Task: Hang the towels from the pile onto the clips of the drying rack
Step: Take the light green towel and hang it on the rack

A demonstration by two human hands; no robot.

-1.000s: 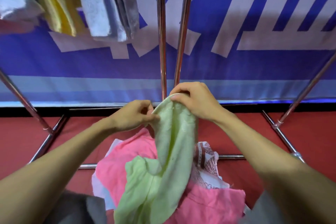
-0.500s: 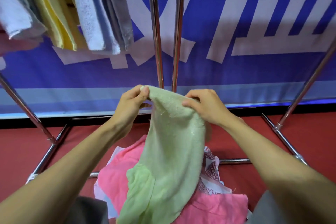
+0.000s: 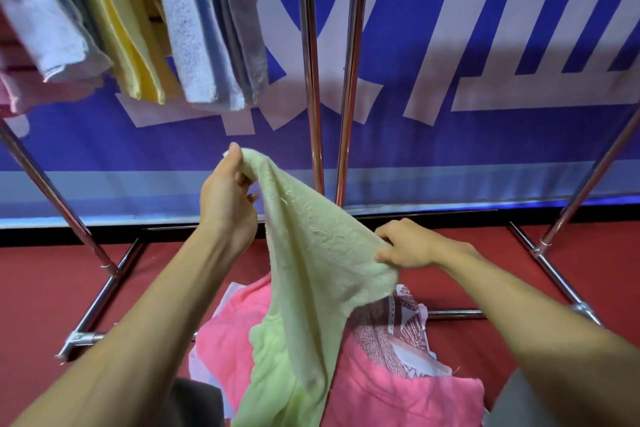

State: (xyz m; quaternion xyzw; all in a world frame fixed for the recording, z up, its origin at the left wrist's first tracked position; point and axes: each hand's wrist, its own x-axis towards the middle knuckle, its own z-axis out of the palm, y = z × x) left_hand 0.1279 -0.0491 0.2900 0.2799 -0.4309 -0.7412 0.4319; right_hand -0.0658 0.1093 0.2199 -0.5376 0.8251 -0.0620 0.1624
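The left grip [image 3: 228,208] pinched a corner of the light green towel [image 3: 311,253] at eleven o'clock; the right grip [image 3: 405,246] clutched its edge at three, over the towel pile [image 3: 398,399].

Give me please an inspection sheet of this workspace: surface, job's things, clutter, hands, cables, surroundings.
Surface: red floor, with the rack's base bars on it.
Job's things: green towel held up over the pile of pink and patterned towels; hung towels upper left; clips not in view.
Clutter: nothing seen.
Hands: left hand pinches the towel's top corner; right hand pinches its edge lower down.
Cables: nothing seen.
Surroundings: blue and white banner behind the upright poles.
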